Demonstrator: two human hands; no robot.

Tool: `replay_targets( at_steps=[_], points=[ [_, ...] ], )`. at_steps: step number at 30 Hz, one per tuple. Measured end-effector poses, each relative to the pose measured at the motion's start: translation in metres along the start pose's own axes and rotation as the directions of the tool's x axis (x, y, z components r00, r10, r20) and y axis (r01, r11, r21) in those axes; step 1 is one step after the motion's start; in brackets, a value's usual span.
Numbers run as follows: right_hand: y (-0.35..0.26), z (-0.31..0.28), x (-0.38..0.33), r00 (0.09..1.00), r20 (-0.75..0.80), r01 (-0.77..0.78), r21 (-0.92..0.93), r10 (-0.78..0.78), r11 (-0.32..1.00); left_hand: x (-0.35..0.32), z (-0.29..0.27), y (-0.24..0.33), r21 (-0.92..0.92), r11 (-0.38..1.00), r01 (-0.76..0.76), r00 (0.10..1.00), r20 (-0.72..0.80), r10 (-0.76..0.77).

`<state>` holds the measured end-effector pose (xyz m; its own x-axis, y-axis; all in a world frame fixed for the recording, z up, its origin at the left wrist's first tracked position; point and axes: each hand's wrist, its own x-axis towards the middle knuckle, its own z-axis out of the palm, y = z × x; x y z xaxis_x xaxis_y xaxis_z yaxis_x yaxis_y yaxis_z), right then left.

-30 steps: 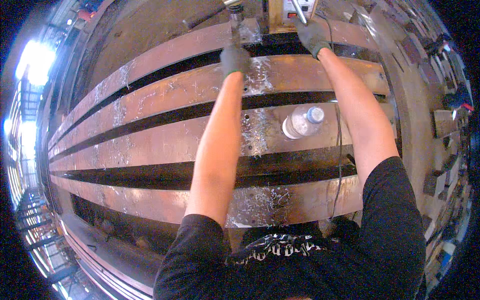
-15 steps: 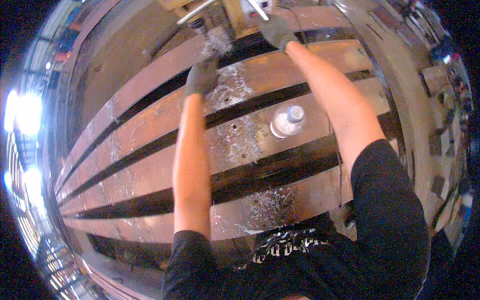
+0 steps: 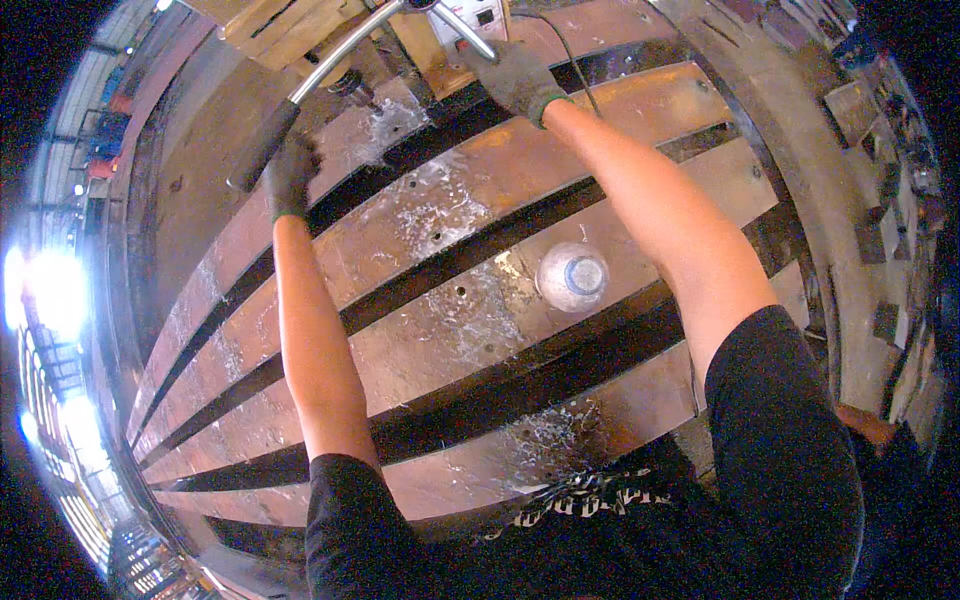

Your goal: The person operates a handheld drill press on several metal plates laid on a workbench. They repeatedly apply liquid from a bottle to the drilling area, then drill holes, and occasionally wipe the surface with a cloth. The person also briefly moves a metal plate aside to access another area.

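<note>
My left hand (image 3: 292, 178), in a dark grey glove, is over the far steel bars, right beside the black grip (image 3: 262, 150) of a silver feed lever. Its fingers are dark and blurred, so I cannot tell whether they touch the grip. My gloved right hand (image 3: 518, 82) is closed at the end of a second silver lever (image 3: 465, 32), whose end it hides. Both levers meet at a hub on a drilling machine (image 3: 425, 45) at the top edge. A dark drill chuck (image 3: 350, 85) points at the farthest bar near wet metal shavings (image 3: 395, 120).
Several long rusty steel bars (image 3: 390, 360) lie side by side with dark gaps between them, some with drilled holes and shavings. A clear plastic bottle with a blue cap (image 3: 573, 277) stands on a middle bar. A black cable (image 3: 570, 55) runs from the machine. Plates lie right.
My left hand has moved left and away from the middle bars, to beside the black grip. My right hand and the lever have shifted slightly left. More of the machine shows as the view tilts.
</note>
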<state>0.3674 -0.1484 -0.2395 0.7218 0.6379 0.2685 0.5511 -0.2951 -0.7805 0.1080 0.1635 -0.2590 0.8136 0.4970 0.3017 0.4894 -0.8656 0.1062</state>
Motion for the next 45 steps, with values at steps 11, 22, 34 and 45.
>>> replay_targets(
  at_steps=[11,22,34,45],
  points=[
    [0.003,-0.003,-0.004,0.999,-0.049,0.007,-0.067,-0.01,0.998,-0.06,-0.053,0.047,-0.195,0.772,0.605,0.622,0.72,-0.307],
    [0.021,0.007,0.001,0.995,-0.072,0.054,-0.107,-0.062,0.993,-0.039,-0.047,0.038,-0.349,0.932,0.101,0.995,0.06,-0.085],
    [0.02,0.017,0.002,0.993,-0.097,0.058,-0.088,-0.066,0.994,-0.059,0.037,0.041,-0.159,0.975,0.155,0.958,-0.216,-0.187],
    [0.011,0.013,-0.005,0.993,-0.096,0.06,-0.135,-0.074,0.989,-0.089,0.034,0.112,-0.498,0.835,0.232,0.965,0.011,-0.261]
  ],
)
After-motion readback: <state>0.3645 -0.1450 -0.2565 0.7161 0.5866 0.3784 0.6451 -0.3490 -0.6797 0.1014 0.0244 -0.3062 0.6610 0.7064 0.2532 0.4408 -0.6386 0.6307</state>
